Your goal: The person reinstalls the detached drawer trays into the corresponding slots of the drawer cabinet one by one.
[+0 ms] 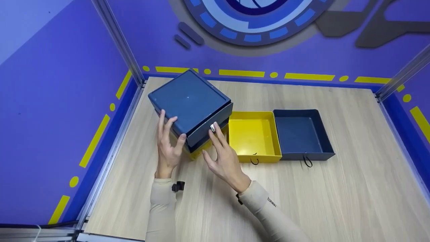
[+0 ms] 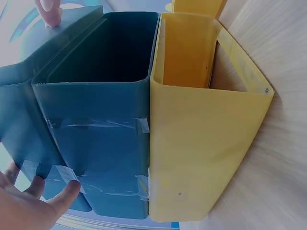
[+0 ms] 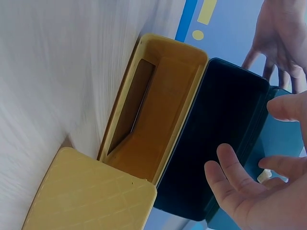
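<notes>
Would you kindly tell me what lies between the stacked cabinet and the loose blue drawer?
In the head view, the yellow drawer sits between the stacked cabinet and loose blue drawer.

Slanting across the middle of the frame, an open-fronted yellow drawer casing (image 3: 168,100) stands with a cutout in its left wall, against an open dark casing (image 3: 225,105). Right of that is a teal drawer front (image 3: 284,139) with a small pale knob (image 3: 264,176); the right hand (image 3: 261,199), lower right, has one fingertip at it. The left hand (image 3: 283,40) reaches down at upper right. A yellow box (image 3: 96,191) with a diamond-patterned face fills the lower left, above which spreads the wood-grain tabletop (image 3: 57,72).
</notes>
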{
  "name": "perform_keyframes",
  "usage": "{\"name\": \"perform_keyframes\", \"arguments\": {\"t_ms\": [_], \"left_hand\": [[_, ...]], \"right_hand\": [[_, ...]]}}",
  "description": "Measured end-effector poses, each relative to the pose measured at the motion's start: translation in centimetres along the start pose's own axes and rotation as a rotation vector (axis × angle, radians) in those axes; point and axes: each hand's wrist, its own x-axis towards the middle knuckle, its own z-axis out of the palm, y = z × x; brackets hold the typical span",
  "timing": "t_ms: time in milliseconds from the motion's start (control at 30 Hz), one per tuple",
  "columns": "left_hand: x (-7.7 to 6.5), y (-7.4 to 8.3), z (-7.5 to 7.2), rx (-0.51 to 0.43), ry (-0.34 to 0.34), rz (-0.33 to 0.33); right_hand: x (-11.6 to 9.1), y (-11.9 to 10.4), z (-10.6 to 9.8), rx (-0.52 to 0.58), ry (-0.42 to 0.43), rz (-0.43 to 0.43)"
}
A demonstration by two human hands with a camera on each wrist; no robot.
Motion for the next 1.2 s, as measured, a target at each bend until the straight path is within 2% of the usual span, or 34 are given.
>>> {"name": "perform_keyframes", "arguments": {"t_ms": [267, 600, 1000, 1200], "left_hand": [[0.1, -0.1, 0.0, -0.006, 0.004, -0.003], [0.1, 0.1, -0.1, -0.010, -0.003, -0.013], [0.1, 0.0, -0.1, -0.008, -0.006, -0.008], [0.0, 0.0, 0.0, -0.017, -0.001, 0.000]], "right_hand": [[0.4, 0.0, 0.2, 0.012, -0.037, 0.045], [0.7, 0.0, 0.6, 0.053, -0.008, 0.045], [0.9, -0.1, 0.8, 0.023, -0.022, 0.047], [1.0, -0.2, 0.2, -0.001, -0.041, 0.038]]}}
